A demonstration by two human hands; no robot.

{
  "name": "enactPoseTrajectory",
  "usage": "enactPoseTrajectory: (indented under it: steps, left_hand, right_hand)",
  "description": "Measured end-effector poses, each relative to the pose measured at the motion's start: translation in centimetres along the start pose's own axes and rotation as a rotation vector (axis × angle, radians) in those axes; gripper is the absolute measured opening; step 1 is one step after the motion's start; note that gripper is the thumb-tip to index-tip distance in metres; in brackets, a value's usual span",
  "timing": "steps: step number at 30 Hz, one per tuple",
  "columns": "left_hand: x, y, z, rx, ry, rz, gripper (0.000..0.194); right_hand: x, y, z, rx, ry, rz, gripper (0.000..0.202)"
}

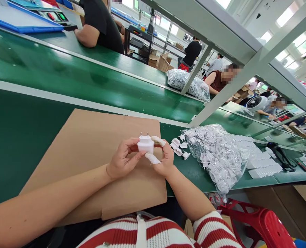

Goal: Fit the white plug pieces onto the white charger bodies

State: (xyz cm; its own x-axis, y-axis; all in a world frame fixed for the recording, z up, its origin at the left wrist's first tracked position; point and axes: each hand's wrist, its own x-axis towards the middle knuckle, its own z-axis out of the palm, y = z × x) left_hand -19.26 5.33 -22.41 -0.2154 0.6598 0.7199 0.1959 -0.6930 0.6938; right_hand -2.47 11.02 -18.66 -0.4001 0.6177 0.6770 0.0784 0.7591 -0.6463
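A white plug adapter (pixel 145 144) with two metal pins pointing away from me is held above the brown cardboard sheet (pixel 91 151). My left hand (pixel 123 158) grips its left side between thumb and fingers. On the right side, my right hand (pixel 164 156) holds the same adapter, with white covers on its thumb and index fingertip. Several loose white plug pieces (pixel 177 151) lie on the green table just right of the cardboard. Beside them is a clear plastic bag (pixel 217 155) full of similar white pieces.
Rows of white blocks (pixel 264 165) and a black strap (pixel 282 156) lie at the right. A grey metal frame post (pixel 220 93) slants up beyond the bag. A red stool (pixel 266 220) stands lower right. Other people sit across the green bench (pixel 103 79).
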Motion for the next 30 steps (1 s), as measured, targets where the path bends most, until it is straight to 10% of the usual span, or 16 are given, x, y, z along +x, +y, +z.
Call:
enactPoseTrajectory:
  steps: [10,19,30]
  left_hand:
    - [0.1,0.3,-0.4,-0.020,-0.023,-0.091,0.037]
    - [1.7,0.5,-1.0,-0.301,-0.191,-0.685,0.037]
    - [2.3,-0.8,-1.2,-0.213,-0.273,-0.842,0.056]
  right_hand:
    - [-0.7,0.4,0.1,-0.007,-0.006,-0.029,0.053]
    - [-1.4,2.2,0.8,-0.161,-0.096,0.018,0.060]
    - [-0.3,1.7,1.0,-0.172,-0.244,0.394,0.064]
